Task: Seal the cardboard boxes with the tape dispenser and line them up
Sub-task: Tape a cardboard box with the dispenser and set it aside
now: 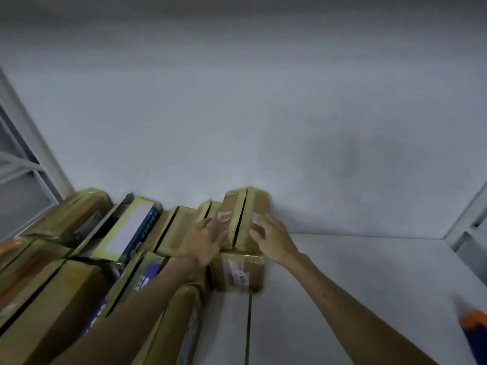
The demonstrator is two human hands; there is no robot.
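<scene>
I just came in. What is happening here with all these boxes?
A person is lining up taped cardboard boxes along the white wall. The left hand lies flat on the upright box with the pink sticker; the right hand touches, fingers spread, the box at the row's right end. An orange and blue thing, too blurred to name, lies untouched at lower right.

Smooth white table (342,272), matt surface. One thin dark seam (248,327) runs across it from the near edge towards the back. Behind the table, a plain pale grey wall (237,101) meets the table's far edge; a soft dark shadow patch (369,159) lies on the wall. White metal frame with slanted bars (23,159) at left edge. Second white frame (469,222) at right edge, blurred.
</scene>
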